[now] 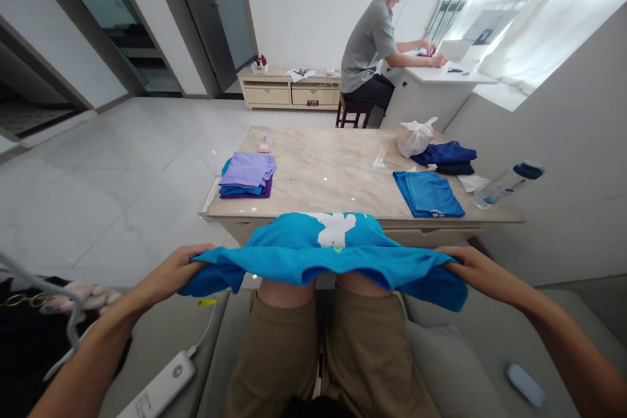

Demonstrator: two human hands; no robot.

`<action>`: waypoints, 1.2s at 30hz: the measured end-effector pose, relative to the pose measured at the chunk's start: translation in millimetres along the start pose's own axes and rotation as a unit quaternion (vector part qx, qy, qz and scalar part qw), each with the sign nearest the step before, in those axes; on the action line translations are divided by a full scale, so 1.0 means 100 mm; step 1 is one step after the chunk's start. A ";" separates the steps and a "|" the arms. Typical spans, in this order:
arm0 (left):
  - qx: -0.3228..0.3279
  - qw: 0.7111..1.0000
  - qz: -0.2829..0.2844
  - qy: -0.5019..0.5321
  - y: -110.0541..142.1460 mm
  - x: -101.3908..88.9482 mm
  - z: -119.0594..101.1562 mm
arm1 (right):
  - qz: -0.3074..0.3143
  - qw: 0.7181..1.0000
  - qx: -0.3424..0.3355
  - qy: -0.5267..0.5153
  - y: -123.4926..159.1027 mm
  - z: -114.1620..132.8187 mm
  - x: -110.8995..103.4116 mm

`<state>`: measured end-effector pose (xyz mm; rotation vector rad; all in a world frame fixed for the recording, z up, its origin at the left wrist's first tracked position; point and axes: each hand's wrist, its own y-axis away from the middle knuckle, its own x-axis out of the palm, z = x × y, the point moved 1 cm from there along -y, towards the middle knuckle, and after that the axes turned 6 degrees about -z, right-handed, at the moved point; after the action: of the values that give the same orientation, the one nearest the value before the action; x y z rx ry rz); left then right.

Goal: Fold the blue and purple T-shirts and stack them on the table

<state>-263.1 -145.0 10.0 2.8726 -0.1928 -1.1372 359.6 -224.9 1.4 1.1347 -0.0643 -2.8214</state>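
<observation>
While the head view shows the shirt (pixel 343 261) stretched crosswise above the knees (pixel 287 294), its upper edge depends on two finger grips alone. The left hand (pixel 182 269) pinches one end between thumb and fingers; the right hand (pixel 469 269) pinches the opposite end in the same manner. Cloth hangs loose below each grip, and the span sags between them. The shirt's body drapes over the knees, white print (pixel 336 230) upward, near the front edge of the table (pixel 333 191); contact with that edge cannot be determined. Slippage is the likely first fault: soft fabric held by a small pinch may escape if one side is pulled harder. Unequal tension may also skew the edge and set creases. Because the knees give only rounded support, the body may slide into the gap before the table. On the left, the stack (pixel 247 171) sits close to the table's corner; a wide sweep of cloth could displace it. On the right, the folded garment (pixel 430 194) lies at the front edge with the bottle (pixel 507 187) just beside it; a swinging end could tip the bottle. On the sofa (pixel 210 372), the cable (pixel 204 333) of the power bank (pixel 159 392) presents a snag point for the left end if lowered.
</observation>
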 end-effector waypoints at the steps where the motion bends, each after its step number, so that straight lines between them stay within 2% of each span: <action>1: 0.010 0.998 0.063 0.002 -0.01 0.10 0.06 | 0.025 1.000 0.001 -0.005 0.01 -0.05 0.07; 2: 0.022 0.995 0.101 0.003 -0.02 0.19 0.11 | 0.017 1.000 -0.003 -0.003 0.01 -0.08 0.14; 3: 0.040 0.993 0.111 0.001 -0.02 0.28 0.15 | -0.005 1.000 -0.014 0.002 0.02 -0.09 0.20; 6: 0.110 0.993 0.045 0.002 0.03 0.52 0.15 | -0.105 0.991 -0.077 0.009 0.07 -0.03 0.41; 9: 0.167 0.986 0.002 0.022 0.15 0.74 0.03 | -0.187 0.970 -0.150 0.026 0.17 0.12 0.63; 13: 0.249 0.967 -0.026 0.039 0.31 0.99 -0.14 | -0.212 0.945 -0.241 0.062 0.27 0.34 0.88; 16: 0.289 0.956 -0.041 0.031 0.34 1.07 -0.26 | -0.220 0.935 -0.275 0.052 0.25 0.52 0.98; 18: 0.299 0.953 -0.050 0.021 0.33 1.06 -0.35 | -0.228 0.936 -0.268 0.023 0.23 0.66 0.96; 20: 0.281 0.956 -0.080 0.030 0.32 0.99 -0.46 | -0.251 0.939 -0.234 -0.005 0.21 0.80 0.90; 24: 0.184 0.955 -0.220 0.079 0.29 0.82 -0.60 | -0.350 0.928 -0.124 -0.025 0.15 0.93 0.78; 26: 0.150 0.967 -0.203 0.035 0.25 0.83 -0.61 | -0.334 0.937 -0.096 -0.026 0.05 0.90 0.80; 29: 0.148 0.983 -0.102 -0.027 0.12 0.92 -0.60 | -0.284 0.954 -0.084 -0.034 -0.15 0.85 0.85; 31: 0.151 0.985 -0.080 -0.007 0.03 0.92 -0.61 | -0.300 0.949 -0.082 -0.043 -0.25 0.89 0.80; 34: 0.137 0.981 -0.128 0.049 -0.12 0.74 -0.72 | -0.331 0.937 -0.109 -0.034 -0.35 1.10 0.53; 36: 0.127 0.967 -0.208 0.073 -0.21 0.55 -0.83 | -0.370 0.919 -0.133 -0.024 -0.41 1.28 0.29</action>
<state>-164.3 -131.9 31.5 3.3162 0.3100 -1.0035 247.1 -186.9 70.6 1.2081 0.9062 -3.3149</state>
